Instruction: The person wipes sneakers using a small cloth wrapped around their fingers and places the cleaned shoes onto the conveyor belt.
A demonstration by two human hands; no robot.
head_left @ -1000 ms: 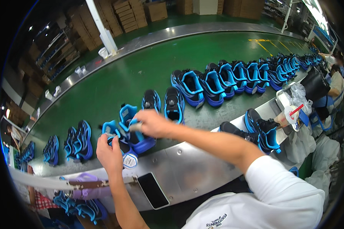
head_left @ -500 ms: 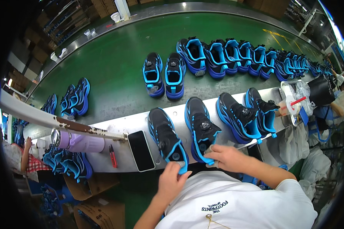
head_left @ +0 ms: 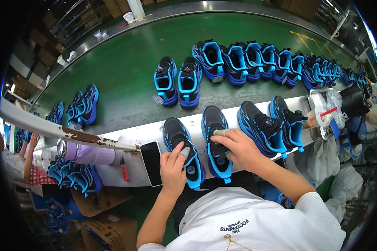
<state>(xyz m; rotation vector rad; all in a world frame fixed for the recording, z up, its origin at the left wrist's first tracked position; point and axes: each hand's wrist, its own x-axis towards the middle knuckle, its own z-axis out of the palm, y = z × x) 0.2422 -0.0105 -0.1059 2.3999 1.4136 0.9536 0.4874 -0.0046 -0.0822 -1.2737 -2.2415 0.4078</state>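
Two black-and-blue sneakers stand side by side on the metal ledge in front of me, toes pointing away. My left hand [head_left: 174,169] is closed over the tongue of the left sneaker [head_left: 175,129]. My right hand [head_left: 241,148] pinches at the tongue of the right sneaker [head_left: 215,119]. Beige finger covers show on both hands. The dials on both tongues are hidden by my fingers. A thin dark cord loop [head_left: 201,150] shows between the two shoes. Each has a bright blue collar and a round insole mark at the heel.
Another sneaker pair [head_left: 262,125] stands right on the ledge, beside a tray [head_left: 320,111] with a cup. Left lie a phone [head_left: 151,161], a red marker [head_left: 124,169] and a purple bottle [head_left: 90,154]. A white-painted bar [head_left: 42,123] crosses at left. More sneakers [head_left: 189,83] line the green belt.
Both hands have moved forward from the heel collars to the tongues of the two sneakers. The sneakers on the ledge stay in about the same place.
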